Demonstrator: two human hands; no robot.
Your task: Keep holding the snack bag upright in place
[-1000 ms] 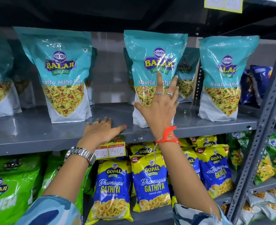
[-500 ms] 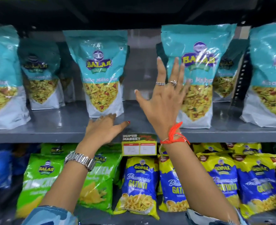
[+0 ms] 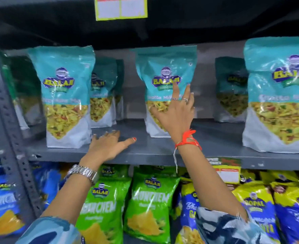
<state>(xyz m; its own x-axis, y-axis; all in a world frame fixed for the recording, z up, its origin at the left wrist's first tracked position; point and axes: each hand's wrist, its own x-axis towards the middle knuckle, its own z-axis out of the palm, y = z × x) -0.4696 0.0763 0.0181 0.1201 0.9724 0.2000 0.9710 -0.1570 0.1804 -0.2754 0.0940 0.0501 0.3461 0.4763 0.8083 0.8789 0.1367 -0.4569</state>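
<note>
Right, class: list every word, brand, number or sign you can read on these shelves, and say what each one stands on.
"BALAJI": teal pouch under the right hand, and its neighbours.
"BALAJI", "CRUNCHEM": green bags on the lower shelf.
"GOPAL": yellow and blue bags, lower right.
Too blurred to read: the flavour line on the teal pouches, the yellow price tag above, the shelf-edge label.
The left hand rests on the bare grey shelf; no text there.

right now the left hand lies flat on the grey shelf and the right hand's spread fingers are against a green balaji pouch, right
Not quite: the head view shows the right hand against a teal Balaji pouch, not a green one. The left hand does lie flat on the grey shelf.
</note>
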